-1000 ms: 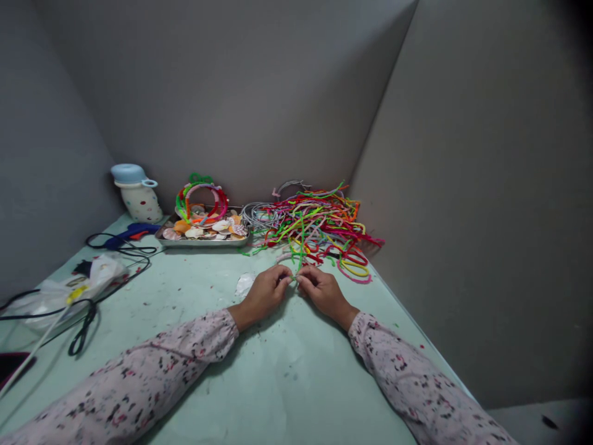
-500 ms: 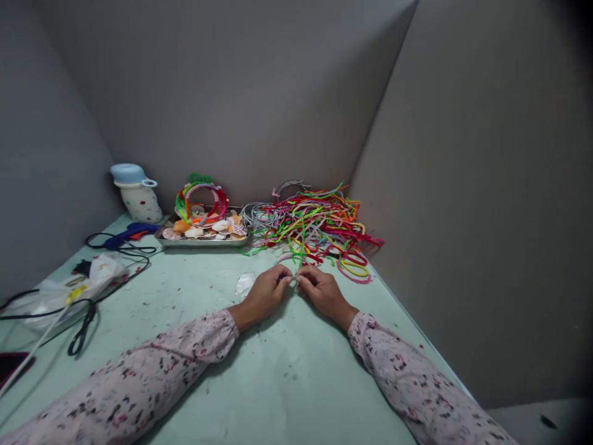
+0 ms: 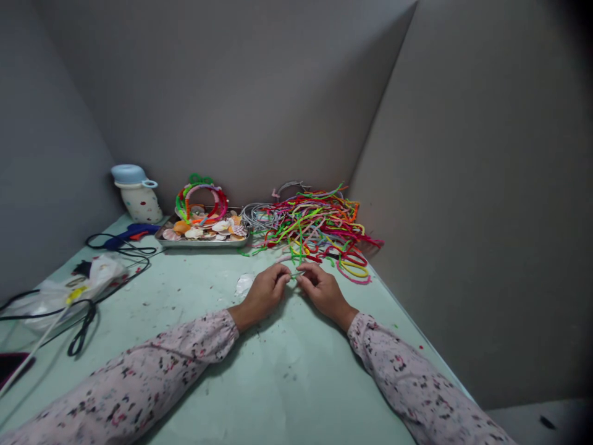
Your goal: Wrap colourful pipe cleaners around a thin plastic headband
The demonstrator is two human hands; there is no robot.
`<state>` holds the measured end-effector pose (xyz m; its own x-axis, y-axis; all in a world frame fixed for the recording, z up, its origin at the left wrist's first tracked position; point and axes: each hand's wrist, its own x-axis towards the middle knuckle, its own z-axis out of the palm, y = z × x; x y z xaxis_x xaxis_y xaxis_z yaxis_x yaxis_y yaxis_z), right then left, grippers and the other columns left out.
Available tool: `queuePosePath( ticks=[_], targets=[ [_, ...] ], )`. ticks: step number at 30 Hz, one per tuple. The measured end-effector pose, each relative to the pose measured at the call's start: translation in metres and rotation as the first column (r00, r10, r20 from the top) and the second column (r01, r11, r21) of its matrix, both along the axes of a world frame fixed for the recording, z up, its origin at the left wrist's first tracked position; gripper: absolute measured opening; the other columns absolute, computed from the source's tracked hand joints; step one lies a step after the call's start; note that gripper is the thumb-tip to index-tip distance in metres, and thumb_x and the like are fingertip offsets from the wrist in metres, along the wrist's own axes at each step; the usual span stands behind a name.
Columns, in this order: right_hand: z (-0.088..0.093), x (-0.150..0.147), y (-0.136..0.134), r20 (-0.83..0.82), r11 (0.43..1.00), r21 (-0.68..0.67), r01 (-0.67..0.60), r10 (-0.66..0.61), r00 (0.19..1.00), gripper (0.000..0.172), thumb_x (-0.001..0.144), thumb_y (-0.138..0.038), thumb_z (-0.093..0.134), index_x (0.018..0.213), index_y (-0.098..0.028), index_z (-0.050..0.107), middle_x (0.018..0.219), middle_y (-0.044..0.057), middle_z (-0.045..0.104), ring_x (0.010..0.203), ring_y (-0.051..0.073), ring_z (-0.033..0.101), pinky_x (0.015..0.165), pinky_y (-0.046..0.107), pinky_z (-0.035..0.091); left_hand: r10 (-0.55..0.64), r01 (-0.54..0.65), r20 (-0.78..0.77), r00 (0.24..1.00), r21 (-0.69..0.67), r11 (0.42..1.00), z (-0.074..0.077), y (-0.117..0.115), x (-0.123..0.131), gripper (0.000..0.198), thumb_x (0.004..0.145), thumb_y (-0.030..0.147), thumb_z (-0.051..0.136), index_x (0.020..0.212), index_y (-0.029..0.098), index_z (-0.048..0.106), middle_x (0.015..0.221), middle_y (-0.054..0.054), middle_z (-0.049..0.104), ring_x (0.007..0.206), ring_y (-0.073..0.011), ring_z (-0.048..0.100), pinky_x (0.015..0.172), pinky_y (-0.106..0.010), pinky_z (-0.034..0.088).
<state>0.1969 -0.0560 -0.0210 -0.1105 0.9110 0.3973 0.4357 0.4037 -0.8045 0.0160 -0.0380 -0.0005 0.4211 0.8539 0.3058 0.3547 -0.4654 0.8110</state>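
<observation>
Just in front of the pile of colourful pipe cleaners [image 3: 319, 216], both hands meet over the table. My left hand [image 3: 267, 288] is closed in a pinch on a thin green pipe cleaner [image 3: 294, 275]. Opposite it, my right hand [image 3: 324, 290] pinches the same pipe cleaner with thumb and forefinger, from the right. Only a short piece shows in the small gap between the fingertips; the fingers hide the rest. Green strands stand just beyond the fingertips, and I cannot tell whether they join the held piece.
A metal tray [image 3: 204, 243] holds seashells and pipe-cleaner rings [image 3: 221, 201]. Coiled grey wire [image 3: 259, 216] lies beside it. Farther left are a bottle [image 3: 139, 198], a blue tool [image 3: 125, 235], black cables [image 3: 83, 327] and a plastic bag [image 3: 50, 296]. A silvery scrap [image 3: 244, 284] lies near my left hand.
My right fingertips have shifted slightly and parted a little, so more of the green piece shows between the hands. My left hand has barely moved.
</observation>
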Motion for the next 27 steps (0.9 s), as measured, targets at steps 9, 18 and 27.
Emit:
queuePosePath(
  ticks=[9,18,27],
  targets=[
    [0.0056,-0.0012,-0.0031,-0.022,0.997,0.07,0.026,-0.024,0.999,0.034,0.086,-0.025,0.055,0.12,-0.02,0.057,0.101,0.006,0.065,0.062,0.011,0.057,0.061,0.024,0.05,-0.063,0.07,0.087,0.994,-0.083,0.994,0.0006,-0.0027,0.0001,0.017,0.088,0.028,0.045,0.092,0.018,0.058,0.058,0.005,0.052,0.053,-0.0111,0.047,0.054,-0.022,0.035],
    [0.0069,-0.0013,-0.0037,0.055,0.998,0.012,-0.055,0.054,0.997,0.046,0.086,-0.02,0.053,0.132,-0.024,0.051,0.098,0.005,0.067,0.069,0.013,0.061,0.066,0.025,0.051,-0.06,0.061,0.061,0.996,-0.017,0.998,0.0018,-0.003,0.0006,0.02,0.09,0.027,0.043,0.094,0.018,0.06,0.065,0.002,0.057,0.057,-0.0117,0.048,0.057,-0.023,0.036],
    [0.0072,-0.0021,-0.0047,0.002,0.999,0.034,-0.027,0.027,1.0,0.054,0.087,-0.025,0.055,0.139,-0.025,0.04,0.095,0.003,0.064,0.064,0.011,0.057,0.061,0.025,0.049,0.037,-0.028,0.151,0.988,-0.059,0.998,0.0021,-0.0018,0.0012,0.017,0.088,0.029,0.045,0.093,0.018,0.057,0.061,0.004,0.055,0.055,-0.0114,0.051,0.057,-0.023,0.039]
  ],
)
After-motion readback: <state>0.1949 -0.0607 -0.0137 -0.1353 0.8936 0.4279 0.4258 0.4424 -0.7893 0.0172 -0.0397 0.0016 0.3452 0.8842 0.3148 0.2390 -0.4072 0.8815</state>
